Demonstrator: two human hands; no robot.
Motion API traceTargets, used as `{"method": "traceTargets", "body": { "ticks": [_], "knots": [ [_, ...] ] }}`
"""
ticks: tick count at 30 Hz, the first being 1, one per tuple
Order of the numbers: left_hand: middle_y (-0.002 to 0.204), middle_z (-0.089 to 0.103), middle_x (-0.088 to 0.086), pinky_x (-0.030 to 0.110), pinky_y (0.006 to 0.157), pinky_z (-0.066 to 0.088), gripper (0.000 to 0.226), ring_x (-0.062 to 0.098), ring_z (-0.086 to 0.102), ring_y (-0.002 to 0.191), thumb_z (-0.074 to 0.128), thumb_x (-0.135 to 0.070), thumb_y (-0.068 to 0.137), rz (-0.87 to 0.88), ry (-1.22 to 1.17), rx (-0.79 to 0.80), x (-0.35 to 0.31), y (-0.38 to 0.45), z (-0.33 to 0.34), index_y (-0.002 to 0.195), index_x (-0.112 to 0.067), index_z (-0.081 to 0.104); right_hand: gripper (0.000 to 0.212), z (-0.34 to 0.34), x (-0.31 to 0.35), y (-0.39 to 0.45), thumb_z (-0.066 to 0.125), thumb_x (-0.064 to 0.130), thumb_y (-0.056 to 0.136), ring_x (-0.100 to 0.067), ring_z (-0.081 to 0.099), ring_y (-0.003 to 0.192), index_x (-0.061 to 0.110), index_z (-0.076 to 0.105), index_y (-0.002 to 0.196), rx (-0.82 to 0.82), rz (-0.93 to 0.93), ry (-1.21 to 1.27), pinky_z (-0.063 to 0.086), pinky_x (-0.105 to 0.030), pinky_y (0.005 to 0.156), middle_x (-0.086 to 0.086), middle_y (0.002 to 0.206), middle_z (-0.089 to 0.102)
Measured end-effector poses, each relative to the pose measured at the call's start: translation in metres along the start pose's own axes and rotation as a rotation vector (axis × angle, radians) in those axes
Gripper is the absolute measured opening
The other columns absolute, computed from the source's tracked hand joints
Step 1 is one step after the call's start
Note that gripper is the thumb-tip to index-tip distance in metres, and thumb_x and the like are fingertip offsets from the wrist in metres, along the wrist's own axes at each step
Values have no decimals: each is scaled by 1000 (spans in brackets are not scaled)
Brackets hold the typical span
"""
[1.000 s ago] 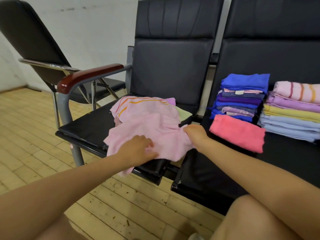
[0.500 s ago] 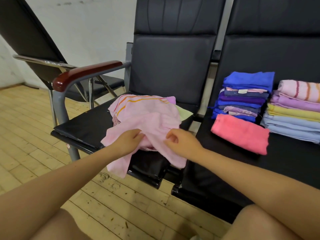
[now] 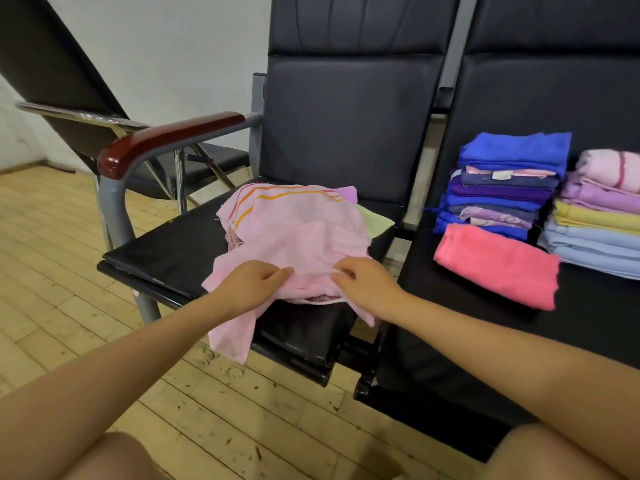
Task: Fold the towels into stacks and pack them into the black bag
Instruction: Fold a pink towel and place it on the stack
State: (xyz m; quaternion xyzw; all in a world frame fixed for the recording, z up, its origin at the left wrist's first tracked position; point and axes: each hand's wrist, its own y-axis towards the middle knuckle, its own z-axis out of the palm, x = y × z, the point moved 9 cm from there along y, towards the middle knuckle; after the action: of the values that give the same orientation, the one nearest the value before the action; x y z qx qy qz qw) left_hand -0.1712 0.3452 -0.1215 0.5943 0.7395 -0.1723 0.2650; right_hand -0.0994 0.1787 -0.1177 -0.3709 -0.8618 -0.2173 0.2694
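A loose pink towel with orange stripes lies crumpled over a small pile on the left black chair seat, one corner hanging off the front edge. My left hand and my right hand both pinch its near edge, a short gap between them. A light green towel peeks out beneath it. On the right chair seat sit a folded coral towel, a stack of blue and purple towels, and a stack of pastel towels. No black bag is in view.
A brown wooden armrest on a grey metal frame borders the left seat. Another black chair stands behind at the left. Wooden plank floor runs below. My knees show at the bottom edge.
My hands have come closer together on the pink towel's near edge. The right hand moved left from the towel's right corner, and the towel's front edge has bunched up.
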Motion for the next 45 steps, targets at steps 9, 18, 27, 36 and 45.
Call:
{"method": "traceTargets", "body": {
  "ticks": [9,18,27,36,45],
  "knots": [
    [129,56,-17,26,97,45,69,6,55,109,33,-76,80,404,335,151,-23,-20,23,140,-44,35,24,-12,-26,-12,28,22,102,-31,56,62,25,51,108,125,166,84,47,-34,47,-7,84,52],
    [85,64,-6,23,80,47,62,11,57,81,26,-71,89,302,78,152,-12,-24,11,92,-23,65,34,-10,-18,-18,62,54,86,-4,55,86,36,55,113,237,-78,-103,42,-18,77,18,100,53],
    [110,58,-14,15,91,36,32,9,53,105,37,-10,101,109,147,-50,3,-2,-27,119,-19,63,14,-40,-35,-5,51,21,98,-23,64,74,20,65,96,24,-76,24,51,-29,61,1,91,64],
    [95,64,4,33,79,47,31,23,58,88,44,-29,99,-224,139,-323,49,37,-63,106,-12,68,26,-88,-85,49,59,26,89,-22,53,77,3,61,76,-352,388,329,42,-32,72,-9,80,62],
    [79,48,14,38,73,39,27,28,49,76,46,-26,95,-333,123,-96,61,39,-18,73,-12,50,14,-13,-39,46,58,25,91,-26,57,99,14,60,99,-98,365,275,45,-29,71,-5,102,58]
  ]
}}
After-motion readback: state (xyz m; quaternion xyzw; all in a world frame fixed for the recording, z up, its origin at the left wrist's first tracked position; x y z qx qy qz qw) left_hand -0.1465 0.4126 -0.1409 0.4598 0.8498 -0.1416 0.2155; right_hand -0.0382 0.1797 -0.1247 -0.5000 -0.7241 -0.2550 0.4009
